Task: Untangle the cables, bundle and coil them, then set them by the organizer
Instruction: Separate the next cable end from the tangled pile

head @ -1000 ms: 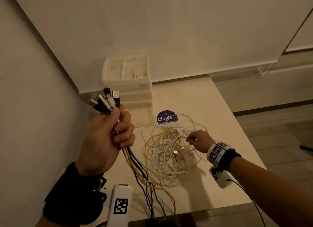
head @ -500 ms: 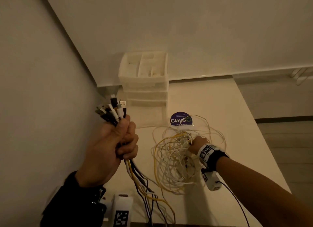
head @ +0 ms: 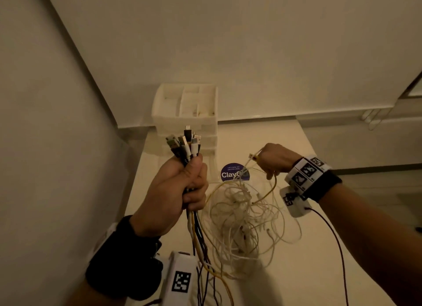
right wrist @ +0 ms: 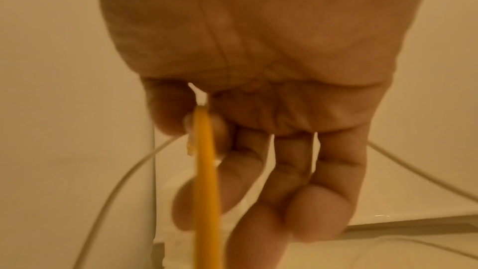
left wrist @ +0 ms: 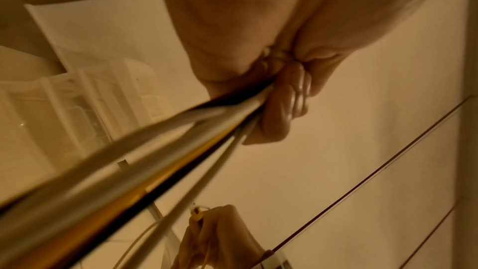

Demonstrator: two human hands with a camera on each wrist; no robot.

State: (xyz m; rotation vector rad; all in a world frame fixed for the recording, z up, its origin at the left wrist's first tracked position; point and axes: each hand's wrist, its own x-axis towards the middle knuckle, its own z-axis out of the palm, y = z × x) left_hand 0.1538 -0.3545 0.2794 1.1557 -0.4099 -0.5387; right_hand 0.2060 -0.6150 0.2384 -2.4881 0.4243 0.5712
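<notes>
Beside the organizer [head: 186, 107], a limp tangle [head: 242, 223] covers the table [head: 319, 260]. Left hand [head: 175, 191] clenches gathered plugs [head: 186, 143]; right hand [head: 275, 159] pinches a yellow cable [head: 271, 189] near its end, probably the best hold.

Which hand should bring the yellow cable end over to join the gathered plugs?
Right. The right hand already pinches the yellow cable near its plug, lifted above the tangle; the left hand is full, gripping the plug bundle.

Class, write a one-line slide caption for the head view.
Left hand grips a bundle of cable ends while right hand pinches a yellow cable above the tangle.
</notes>
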